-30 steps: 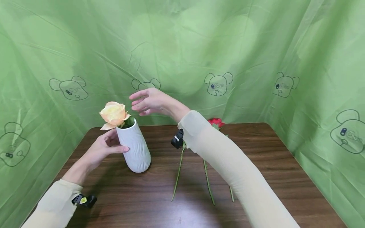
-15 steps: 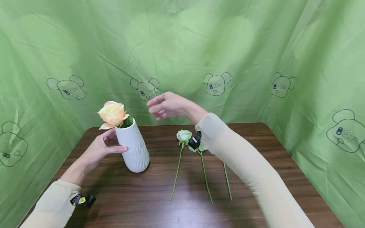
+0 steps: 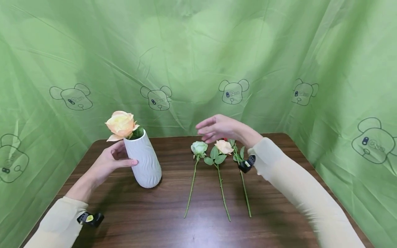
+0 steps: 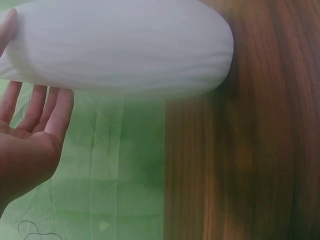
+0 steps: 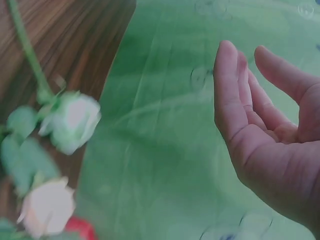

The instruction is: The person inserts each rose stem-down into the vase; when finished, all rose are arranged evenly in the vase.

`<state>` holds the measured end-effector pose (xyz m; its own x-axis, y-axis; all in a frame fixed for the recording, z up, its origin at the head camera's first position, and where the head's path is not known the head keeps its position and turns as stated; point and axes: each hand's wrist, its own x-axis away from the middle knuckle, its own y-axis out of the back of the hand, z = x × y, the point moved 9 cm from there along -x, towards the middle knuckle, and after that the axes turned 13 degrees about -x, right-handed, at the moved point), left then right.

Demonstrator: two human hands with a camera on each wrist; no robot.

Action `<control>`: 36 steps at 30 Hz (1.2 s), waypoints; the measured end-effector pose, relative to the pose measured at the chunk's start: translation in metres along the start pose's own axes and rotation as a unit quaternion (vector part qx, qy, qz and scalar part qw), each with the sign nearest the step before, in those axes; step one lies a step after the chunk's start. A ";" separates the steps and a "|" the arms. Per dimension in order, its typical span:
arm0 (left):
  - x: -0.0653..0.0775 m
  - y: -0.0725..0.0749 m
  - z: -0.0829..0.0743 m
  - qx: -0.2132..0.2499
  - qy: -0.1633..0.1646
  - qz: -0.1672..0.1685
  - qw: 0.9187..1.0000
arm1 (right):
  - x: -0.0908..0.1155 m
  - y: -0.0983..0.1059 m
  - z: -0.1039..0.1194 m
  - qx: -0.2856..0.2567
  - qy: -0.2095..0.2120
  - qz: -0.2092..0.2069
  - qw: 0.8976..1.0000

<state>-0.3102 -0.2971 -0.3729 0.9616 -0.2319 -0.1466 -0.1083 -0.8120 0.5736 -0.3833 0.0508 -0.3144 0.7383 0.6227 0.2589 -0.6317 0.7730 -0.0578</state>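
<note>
A white ribbed vase (image 3: 144,162) stands on the table and leans left in the head view. Its mouth holds one peach-yellow rose (image 3: 121,124); the stem is hidden inside. My left hand (image 3: 107,160) grips the vase near its upper part, thumb in front and fingers on the far side; the left wrist view shows the same hold on the vase (image 4: 135,47). My right hand (image 3: 221,129) hovers with nothing in it, fingers loosely bent, above the heads of a pale green rose (image 3: 199,148), a light peach rose (image 3: 224,147) and a mostly hidden red rose (image 3: 225,139).
The three loose roses lie side by side on the dark wooden table (image 3: 139,217), stems toward me. Green cloth (image 3: 192,62) with bear-head drawings hangs behind and along both sides of the table.
My right hand has moved right, away from the vase, and lower, to above the loose roses, whose heads now show more. The left hand keeps its hold on the vase.
</note>
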 end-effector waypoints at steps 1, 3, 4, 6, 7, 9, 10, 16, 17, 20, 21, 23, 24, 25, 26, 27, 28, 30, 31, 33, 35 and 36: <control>0.000 0.001 0.000 0.000 0.000 -0.003 1.000 | 0.004 0.009 -0.005 -0.005 -0.002 -0.006 1.000; 0.000 0.002 0.000 -0.006 -0.003 -0.006 1.000 | 0.012 0.028 -0.017 -0.024 -0.006 -0.020 0.999; 0.000 0.003 0.001 -0.008 -0.003 -0.005 1.000 | 0.017 0.037 -0.024 -0.030 -0.009 -0.028 0.999; 0.000 0.002 0.001 -0.009 -0.005 -0.005 1.000 | 0.028 0.054 -0.037 -0.035 -0.011 -0.038 0.999; 0.000 0.002 0.002 -0.008 -0.006 -0.005 1.000 | 0.033 0.062 -0.045 -0.039 -0.014 -0.043 0.998; 0.000 0.001 0.002 -0.010 -0.010 -0.004 1.000 | 0.043 0.078 -0.062 -0.048 -0.020 -0.055 0.997; 0.000 0.002 0.001 -0.013 -0.012 -0.004 1.000 | 0.048 0.086 -0.071 -0.049 -0.024 -0.062 0.997; -0.004 0.005 -0.005 -0.043 -0.026 -0.011 0.999 | 0.073 0.124 -0.123 -0.080 -0.039 -0.091 0.992; -0.005 0.004 -0.006 -0.046 -0.027 -0.010 0.999 | 0.077 0.128 -0.132 -0.084 -0.041 -0.093 0.991; -0.009 0.002 -0.007 -0.048 -0.026 -0.004 0.999 | 0.087 0.140 -0.157 -0.091 -0.053 -0.113 0.988; -0.010 0.001 -0.007 -0.050 -0.025 -0.002 0.998 | 0.090 0.143 -0.165 -0.089 -0.057 -0.119 0.987; -0.013 -0.001 -0.005 -0.054 -0.023 0.002 0.998 | 0.093 0.147 -0.180 -0.083 -0.069 -0.138 0.985; -0.014 -0.001 -0.004 -0.054 -0.022 0.004 0.998 | 0.094 0.148 -0.186 -0.080 -0.075 -0.146 0.983; -0.015 -0.001 -0.002 -0.054 -0.021 0.004 0.998 | 0.093 0.149 -0.192 -0.076 -0.082 -0.153 0.982; -0.016 -0.001 -0.001 -0.053 -0.019 0.004 0.998 | 0.092 0.149 -0.197 -0.071 -0.088 -0.157 0.981; -0.016 0.000 0.000 -0.052 -0.019 0.004 0.998 | 0.091 0.148 -0.202 -0.065 -0.093 -0.161 0.980; -0.017 0.000 0.001 -0.049 -0.020 0.003 0.999 | 0.089 0.148 -0.205 -0.060 -0.099 -0.165 0.980; -0.018 0.000 0.002 -0.045 -0.026 0.002 0.999 | 0.086 0.148 -0.212 -0.055 -0.109 -0.168 0.978; -0.019 0.000 0.003 -0.043 -0.028 0.001 0.999 | 0.085 0.148 -0.214 -0.052 -0.113 -0.172 0.977; -0.021 -0.002 0.004 -0.040 -0.033 0.000 0.999 | 0.082 0.151 -0.219 -0.044 -0.120 -0.180 0.975; -0.021 -0.001 0.007 -0.040 -0.033 -0.001 0.999 | 0.079 0.151 -0.222 -0.033 -0.124 -0.188 0.974; -0.020 0.000 0.009 -0.042 -0.031 -0.004 0.999 | 0.077 0.150 -0.222 -0.025 -0.126 -0.194 0.972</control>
<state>-0.3314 -0.2971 -0.3770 0.9445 -0.2611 -0.1992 -0.0772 -0.7660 0.6382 -0.3686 0.2417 -0.5175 0.8339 0.2378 0.4981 -0.2992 0.9531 0.0459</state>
